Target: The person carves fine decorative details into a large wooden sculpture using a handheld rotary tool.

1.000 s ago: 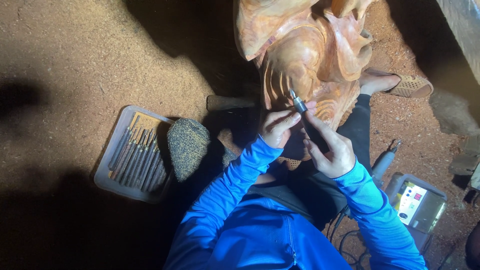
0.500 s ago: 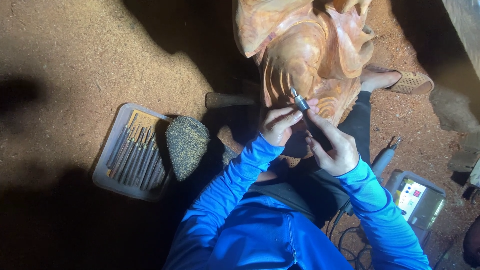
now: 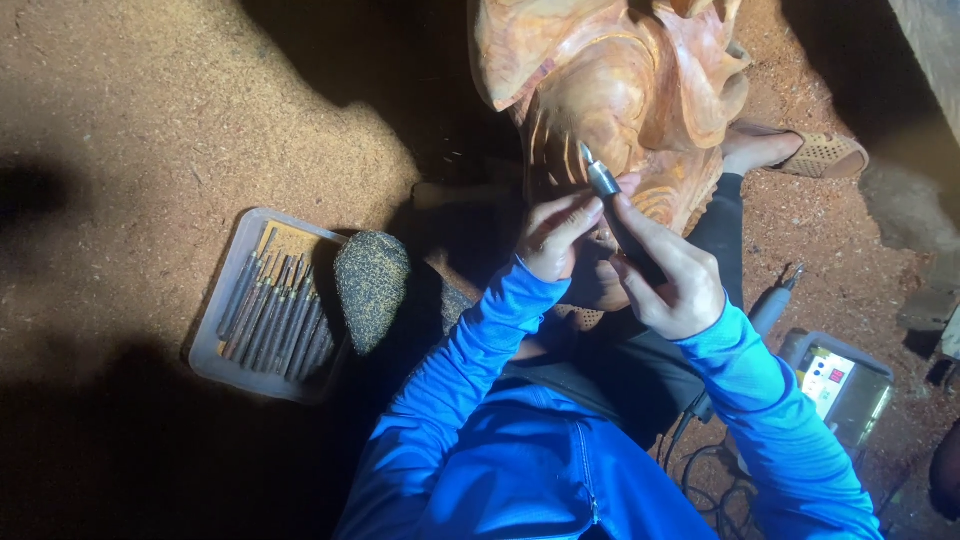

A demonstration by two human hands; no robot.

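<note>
A large orange-brown carved wooden figure (image 3: 620, 70) stands in front of me on the sawdust floor. My right hand (image 3: 668, 275) grips a slim powered carving handpiece (image 3: 603, 183) like a pen, with its tip on the carved grooves of the wood. My left hand (image 3: 553, 235) is curled right beside it, fingers resting against the front of the handpiece and the carving. Both arms are in bright blue sleeves. My sandalled foot (image 3: 800, 152) rests to the right of the figure.
A shallow grey tray (image 3: 215, 352) holding several dark carving tools lies at left. A dark speckled sandal (image 3: 370, 288) sits beside it. A grey control box (image 3: 845, 385) with cables and a second handpiece (image 3: 772, 305) lie at right.
Both hands stay on the handpiece at the carving, with only slight shifts. The view has drifted a little.
</note>
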